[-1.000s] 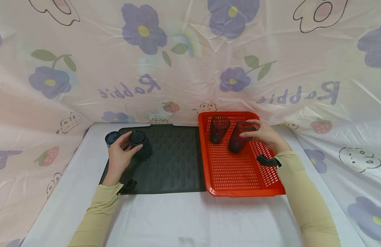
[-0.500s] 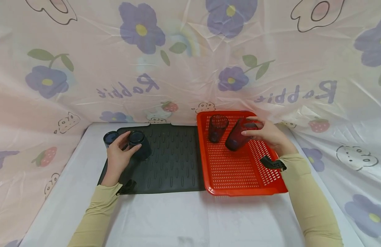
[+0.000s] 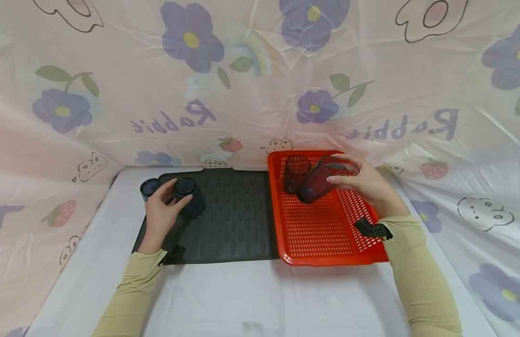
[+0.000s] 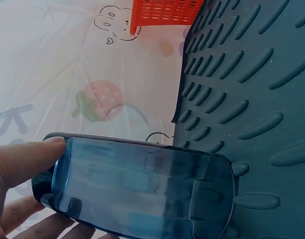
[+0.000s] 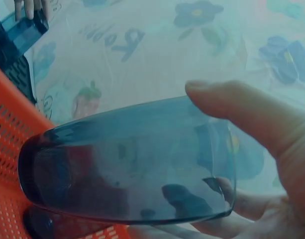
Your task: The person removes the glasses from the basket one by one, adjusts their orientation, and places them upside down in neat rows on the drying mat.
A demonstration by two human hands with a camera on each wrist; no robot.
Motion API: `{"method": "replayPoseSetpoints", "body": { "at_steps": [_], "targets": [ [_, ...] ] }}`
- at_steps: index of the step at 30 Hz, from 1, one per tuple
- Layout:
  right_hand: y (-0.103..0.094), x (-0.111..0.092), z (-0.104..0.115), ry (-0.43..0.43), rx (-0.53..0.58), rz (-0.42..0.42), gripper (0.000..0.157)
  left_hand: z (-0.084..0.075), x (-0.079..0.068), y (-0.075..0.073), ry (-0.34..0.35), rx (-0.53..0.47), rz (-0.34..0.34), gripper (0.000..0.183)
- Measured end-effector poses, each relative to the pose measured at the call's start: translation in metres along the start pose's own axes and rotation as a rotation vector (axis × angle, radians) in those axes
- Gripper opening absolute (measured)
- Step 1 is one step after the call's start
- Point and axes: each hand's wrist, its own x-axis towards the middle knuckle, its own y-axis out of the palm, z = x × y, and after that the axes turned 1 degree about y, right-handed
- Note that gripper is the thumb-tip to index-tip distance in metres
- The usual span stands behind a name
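My left hand (image 3: pixel 160 210) grips a dark blue drinking glass (image 3: pixel 194 201) near its base, thumb and fingers on either side. That glass stands upside down on the black ridged mat (image 3: pixel 234 220); the left wrist view shows its rim end (image 4: pixel 217 194) against the mat. Just left of it is another dark glass (image 3: pixel 150 187), base up and partly hidden by the fingers. Over the red basket (image 3: pixel 285 252), my right hand (image 3: pixel 361 182) holds a tilted glass (image 3: pixel 314 185) near its rim, base pointing down-left. One more glass (image 3: pixel 295 173) leans inside, beside the held one.
The basket stands against the mat's right edge, its perforated floor (image 3: pixel 318 234) showing in front of the glasses. White cloth covers the table (image 3: pixel 226 299). A patterned curtain (image 3: pixel 251 93) hangs close behind the mat and basket.
My right hand has tipped its glass further over, and the base has swung left toward the other glass in the basket. The left hand keeps its grip in place.
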Motion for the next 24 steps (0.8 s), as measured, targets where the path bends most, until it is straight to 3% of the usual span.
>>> {"method": "replayPoseSetpoints", "body": {
  "at_steps": [10,24],
  "targets": [
    [0.019,-0.002,0.008,-0.053,0.102,0.086,0.059,-0.005,0.0,-0.001,-0.017,0.012,0.004,0.06],
    [0.048,0.007,0.01,-0.008,0.025,0.096,0.063,-0.007,-0.001,0.001,-0.042,0.011,-0.004,0.058]
  ]
}}
